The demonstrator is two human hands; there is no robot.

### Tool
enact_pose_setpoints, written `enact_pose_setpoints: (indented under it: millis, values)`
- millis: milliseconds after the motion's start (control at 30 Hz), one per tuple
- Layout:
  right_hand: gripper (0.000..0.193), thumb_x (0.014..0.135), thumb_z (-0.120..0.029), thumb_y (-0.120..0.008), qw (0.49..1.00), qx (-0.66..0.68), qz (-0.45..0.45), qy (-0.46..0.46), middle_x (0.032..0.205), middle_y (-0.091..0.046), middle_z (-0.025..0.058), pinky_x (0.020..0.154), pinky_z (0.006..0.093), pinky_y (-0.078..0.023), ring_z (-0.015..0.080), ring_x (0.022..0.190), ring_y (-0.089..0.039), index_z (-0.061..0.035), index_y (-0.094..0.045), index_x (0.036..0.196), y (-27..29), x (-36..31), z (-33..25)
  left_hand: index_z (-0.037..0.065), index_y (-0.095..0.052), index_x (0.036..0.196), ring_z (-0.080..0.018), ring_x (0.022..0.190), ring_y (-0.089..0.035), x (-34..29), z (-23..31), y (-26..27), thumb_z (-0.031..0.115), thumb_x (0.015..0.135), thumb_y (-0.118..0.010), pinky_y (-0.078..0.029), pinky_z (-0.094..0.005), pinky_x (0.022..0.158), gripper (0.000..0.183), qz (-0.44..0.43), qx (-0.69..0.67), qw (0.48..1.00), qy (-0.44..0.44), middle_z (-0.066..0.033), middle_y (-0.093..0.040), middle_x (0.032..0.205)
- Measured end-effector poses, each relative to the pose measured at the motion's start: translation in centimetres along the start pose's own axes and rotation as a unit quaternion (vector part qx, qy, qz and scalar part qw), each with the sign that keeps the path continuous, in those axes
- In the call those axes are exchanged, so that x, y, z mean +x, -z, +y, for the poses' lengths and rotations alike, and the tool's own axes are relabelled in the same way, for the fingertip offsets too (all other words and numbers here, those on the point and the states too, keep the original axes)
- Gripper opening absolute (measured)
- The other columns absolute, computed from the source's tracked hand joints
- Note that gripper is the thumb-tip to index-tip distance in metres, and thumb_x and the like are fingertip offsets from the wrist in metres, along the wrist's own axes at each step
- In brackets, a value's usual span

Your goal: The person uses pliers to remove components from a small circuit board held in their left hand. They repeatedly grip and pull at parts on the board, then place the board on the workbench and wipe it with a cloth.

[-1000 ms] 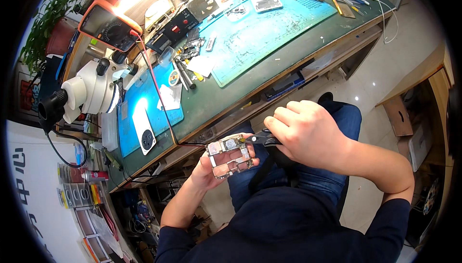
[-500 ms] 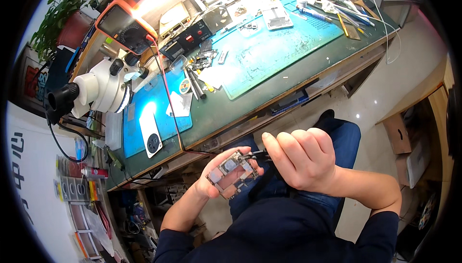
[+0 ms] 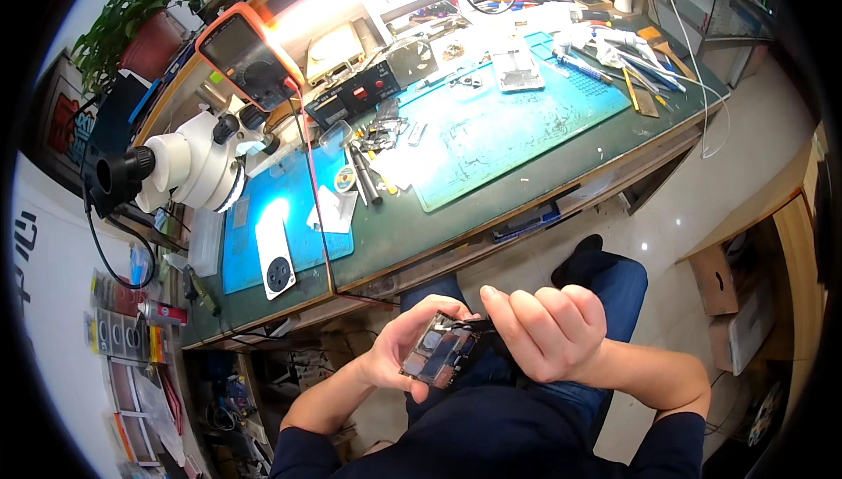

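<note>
Above my lap, in front of the bench, my left hand [image 3: 396, 347] grips a small circuit board [image 3: 435, 354] by its edges, thumb on the near side and fingers behind. Chips and coppery patches show on the board's tilted face. My right hand [image 3: 551, 332] is closed, thumb against fingers, around a thin dark piece [image 3: 479, 326] that reaches to the board's upper right corner. Whether this is a tool or a cable I cannot tell, since most of it is hidden by the fingers.
On the bench [image 3: 386, 242] stand a white microscope [image 3: 189, 163], an orange multimeter [image 3: 247, 58] with a red lead and a black power unit [image 3: 351, 93]. A white strip with a round black part [image 3: 278, 260], a phone housing [image 3: 517, 68] and several hand tools [image 3: 636, 67] lie on it.
Both hands sit lower in the picture, and the whole scene has shifted slightly. The board is tilted more steeply. Both grips stay closed.
</note>
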State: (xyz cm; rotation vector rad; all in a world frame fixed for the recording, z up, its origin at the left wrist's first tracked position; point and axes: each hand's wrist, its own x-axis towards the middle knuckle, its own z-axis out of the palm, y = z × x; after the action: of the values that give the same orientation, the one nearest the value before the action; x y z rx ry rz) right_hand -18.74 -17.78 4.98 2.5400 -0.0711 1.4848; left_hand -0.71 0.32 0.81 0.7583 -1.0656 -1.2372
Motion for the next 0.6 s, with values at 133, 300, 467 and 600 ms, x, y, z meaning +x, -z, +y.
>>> enact_pose_setpoints:
  millis: [133, 300, 467, 600]
  values:
    - [0.030, 0.076, -0.013, -0.067, 1.000, 0.018, -0.008, -0.012, 0.087, -0.060, -0.0021, 0.068, 0.0276, -0.041, 0.0116, 0.077, -0.054, -0.0098, -0.077, 0.104, 0.0, 0.3, 0.3, -0.003, -0.034, 0.155, -0.0301, 0.140, -0.043, -0.5, 0.1, -0.4, 0.042, 0.069, -0.096, -0.038, -0.0434, 0.114, 0.115, 0.009, -0.002, 1.000, 0.008, -0.0149, -0.038, 0.148]
    - [0.034, 0.074, -0.015, -0.066, 0.998, 0.041, -0.023, -0.030, 0.091, -0.060, 0.0002, 0.073, 0.0303, -0.045, 0.0144, 0.079, -0.056, -0.0075, -0.077, 0.106, -0.4, 0.4, 0.5, -0.005, -0.022, 0.159, -0.0368, 0.138, -0.048, -0.6, -0.3, 0.0, 0.044, 0.074, -0.092, -0.034, -0.0502, 0.120, 0.121, -0.042, -0.103, 0.994, -0.001, -0.0201, -0.043, 0.148]
    - [0.034, 0.076, -0.015, -0.065, 0.997, 0.053, -0.050, -0.028, 0.092, -0.060, 0.0019, 0.076, 0.0322, -0.047, 0.0164, 0.081, -0.057, -0.0049, -0.076, 0.107, -0.2, 0.8, 0.6, -0.005, -0.018, 0.160, -0.0393, 0.140, -0.047, -1.0, 0.1, 0.3, 0.054, 0.067, -0.093, -0.021, -0.0535, 0.125, 0.133, -0.019, -0.174, 0.981, 0.083, -0.0286, -0.051, 0.144]
    - [0.037, 0.076, -0.015, -0.065, 0.991, 0.076, -0.098, -0.043, 0.091, -0.060, 0.0026, 0.077, 0.0333, -0.048, 0.0176, 0.082, -0.058, -0.0018, -0.074, 0.110, 0.4, 1.3, 0.5, -0.005, -0.020, 0.160, -0.0391, 0.140, -0.047, -1.3, 0.0, 0.5, 0.058, 0.065, -0.093, -0.025, -0.0527, 0.123, 0.135, 0.007, -0.193, 0.976, 0.099, -0.0282, -0.051, 0.146]
